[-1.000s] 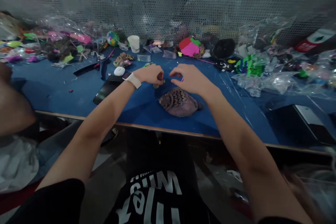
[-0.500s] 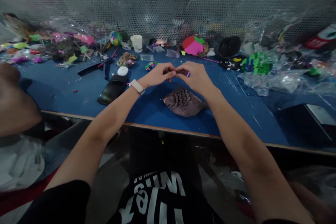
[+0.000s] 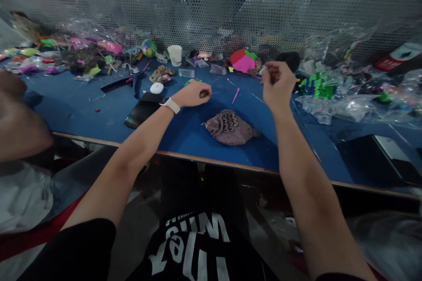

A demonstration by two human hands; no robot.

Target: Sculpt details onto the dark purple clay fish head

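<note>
A purplish-brown fish-shaped clay piece (image 3: 231,128) with wavy strips lies on the blue table, below and between my hands. My left hand (image 3: 195,93), with a pale watch band on its wrist, is curled around a small dark lump (image 3: 204,94) just beyond the fish's left end. Farther right and back, my right hand (image 3: 279,82) is raised with thumb and fingertips pinched around a small whitish bit (image 3: 263,69); what it is cannot be made out. On the table between the hands lies a pink tool (image 3: 235,95).
A black phone (image 3: 143,109) and a white round case (image 3: 156,88) lie left of my left hand. Behind stand a paper cup (image 3: 175,55) and colourful clay pieces (image 3: 243,60). Plastic bags (image 3: 343,107) and a dark box (image 3: 372,158) are right. Another person's arm (image 3: 23,127) rests left.
My hands were together above the fish and have come apart. The right hand has moved right and away from me, the left slightly left. The pink tool now shows on the table.
</note>
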